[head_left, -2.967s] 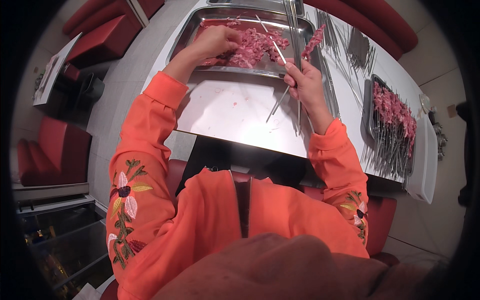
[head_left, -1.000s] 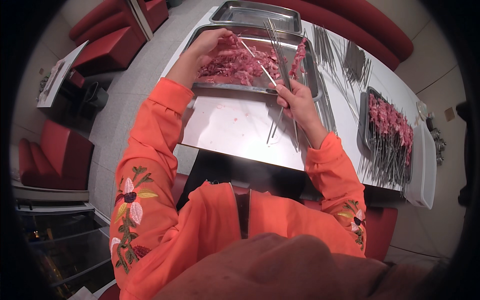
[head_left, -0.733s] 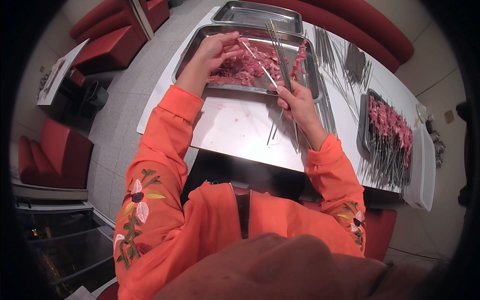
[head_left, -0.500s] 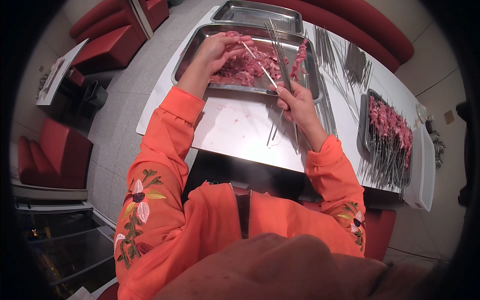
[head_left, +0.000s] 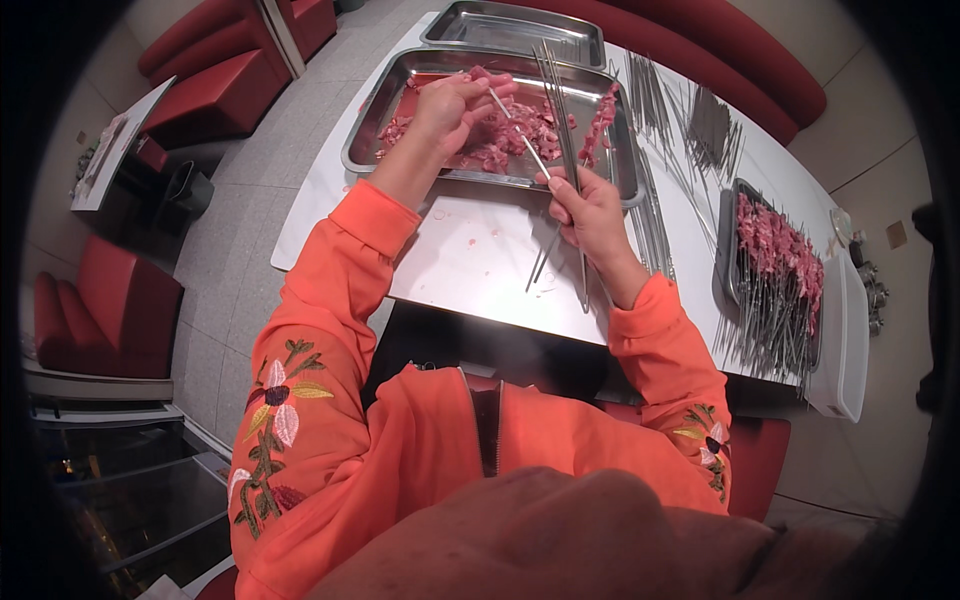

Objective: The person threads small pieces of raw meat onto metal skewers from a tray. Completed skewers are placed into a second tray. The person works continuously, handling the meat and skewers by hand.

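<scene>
Over the metal tray (head_left: 352, 150) of raw meat pieces (head_left: 530, 125), my left hand (head_left: 448, 112) pinches a piece of meat (head_left: 488, 78) at the far end of a skewer (head_left: 520, 132). My right hand (head_left: 590, 205) is closed round that skewer's near end and a small bunch of metal skewers (head_left: 558, 100), which point up and away from me. The slanting skewer spans the gap between both hands. Just past the bunch, a strip of threaded meat (head_left: 600, 125) lies along the tray's right side.
A second metal tray (head_left: 515, 20) stands behind the first. Loose skewers (head_left: 710, 125) lie on the white table (head_left: 480, 275) to the right. Farther right, another tray (head_left: 729, 245) bears many loaded meat skewers (head_left: 780, 250), beside a white plastic bin (head_left: 848, 340).
My left hand has shifted slightly right, and its fingers have closed in on the meat at the skewer's end. The skewers in my right hand have tilted a little.
</scene>
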{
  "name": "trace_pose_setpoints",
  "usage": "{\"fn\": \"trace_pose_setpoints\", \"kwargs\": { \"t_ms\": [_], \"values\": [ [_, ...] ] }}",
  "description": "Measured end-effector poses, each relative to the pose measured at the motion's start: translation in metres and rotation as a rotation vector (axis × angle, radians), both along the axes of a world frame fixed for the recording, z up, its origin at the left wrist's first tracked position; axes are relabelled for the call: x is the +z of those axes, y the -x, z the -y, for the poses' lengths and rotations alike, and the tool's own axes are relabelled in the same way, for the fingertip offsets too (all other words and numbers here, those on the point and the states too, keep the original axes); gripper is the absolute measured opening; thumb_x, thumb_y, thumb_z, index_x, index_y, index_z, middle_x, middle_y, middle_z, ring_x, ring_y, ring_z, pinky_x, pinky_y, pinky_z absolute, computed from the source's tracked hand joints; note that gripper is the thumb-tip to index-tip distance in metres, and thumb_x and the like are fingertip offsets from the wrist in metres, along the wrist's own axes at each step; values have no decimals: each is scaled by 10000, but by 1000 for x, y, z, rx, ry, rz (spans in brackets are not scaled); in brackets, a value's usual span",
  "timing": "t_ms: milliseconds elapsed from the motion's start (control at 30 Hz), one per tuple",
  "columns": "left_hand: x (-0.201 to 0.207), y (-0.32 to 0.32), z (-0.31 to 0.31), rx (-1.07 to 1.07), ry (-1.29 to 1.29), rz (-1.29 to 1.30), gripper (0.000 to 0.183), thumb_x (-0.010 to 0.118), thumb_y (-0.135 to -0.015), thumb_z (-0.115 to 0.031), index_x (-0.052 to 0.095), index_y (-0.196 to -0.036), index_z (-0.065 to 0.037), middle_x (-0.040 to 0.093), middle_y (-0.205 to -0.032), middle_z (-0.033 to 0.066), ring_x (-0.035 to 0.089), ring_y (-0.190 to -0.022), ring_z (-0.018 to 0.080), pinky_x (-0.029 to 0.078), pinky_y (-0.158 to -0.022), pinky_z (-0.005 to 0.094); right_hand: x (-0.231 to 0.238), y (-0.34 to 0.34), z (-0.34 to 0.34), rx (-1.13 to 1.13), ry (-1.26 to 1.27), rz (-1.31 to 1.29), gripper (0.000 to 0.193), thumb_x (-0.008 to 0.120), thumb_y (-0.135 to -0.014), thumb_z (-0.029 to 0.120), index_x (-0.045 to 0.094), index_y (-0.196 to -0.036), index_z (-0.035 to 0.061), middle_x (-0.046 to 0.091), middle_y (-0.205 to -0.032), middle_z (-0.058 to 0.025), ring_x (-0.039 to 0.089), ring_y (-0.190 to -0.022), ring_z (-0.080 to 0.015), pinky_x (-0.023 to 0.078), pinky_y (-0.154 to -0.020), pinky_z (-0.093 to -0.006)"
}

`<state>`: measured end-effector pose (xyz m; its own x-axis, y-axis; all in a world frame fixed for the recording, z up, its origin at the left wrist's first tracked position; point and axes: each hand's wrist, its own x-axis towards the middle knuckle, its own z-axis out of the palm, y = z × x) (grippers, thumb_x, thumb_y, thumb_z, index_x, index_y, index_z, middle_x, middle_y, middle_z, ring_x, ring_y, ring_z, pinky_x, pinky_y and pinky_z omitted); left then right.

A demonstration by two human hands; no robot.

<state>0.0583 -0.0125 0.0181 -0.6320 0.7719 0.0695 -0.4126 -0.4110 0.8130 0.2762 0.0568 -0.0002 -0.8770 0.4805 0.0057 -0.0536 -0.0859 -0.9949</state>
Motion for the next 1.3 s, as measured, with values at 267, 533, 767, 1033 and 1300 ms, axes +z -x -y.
{"fn": "trace_pose_setpoints", "kwargs": {
  "t_ms": [267, 533, 767, 1033, 1300],
  "values": [
    [-5, -3, -3, -69, -33, -38, 200, 426, -937, -65, 481, -1060, 82, 520, -1174, 253, 532, -1118, 333, 469, -958, 399, 0, 0, 0, -10, 16, -43, 212, 513, -923, 181, 579, -1042, 19, 412, -570, 49, 295, -422, -8, 209, -364, -174],
    [-5, 6, -2, -44, -84, 61, 210, 466, -936, -141, 506, -1025, 45, 574, -1092, 227, 589, -1033, 309, 490, -887, 385, 3, -2, -1, 11, -27, 23, 211, 517, -923, 185, 584, -1037, 21, 402, -563, 51, 293, -421, -7, 207, -364, -174],
    [-2, -3, 0, -23, -14, -42, 253, 449, -947, -160, 502, -1061, 60, 576, -1106, 213, 583, -1053, 299, 483, -905, 373, 1, -1, 0, -4, -1, -12, 208, 521, -921, 184, 585, -1034, 22, 404, -562, 51, 293, -420, -7, 210, -364, -173],
    [4, -14, 2, -164, -35, -18, 265, 432, -951, -158, 502, -1080, 63, 563, -1137, 221, 580, -1062, 280, 484, -896, 355, 5, -3, -1, -26, 7, -27, 208, 520, -918, 180, 579, -1039, 21, 411, -574, 51, 311, -440, -9, 213, -369, -172],
    [-2, 9, 2, -58, -102, -71, 203, 463, -934, -121, 542, -1032, 38, 618, -1045, 196, 632, -950, 245, 521, -772, 321, 9, -4, -2, 20, 19, -36, 207, 533, -909, 169, 578, -1033, 10, 425, -584, 51, 355, -470, -15, 237, -389, -173]
  ]
}}
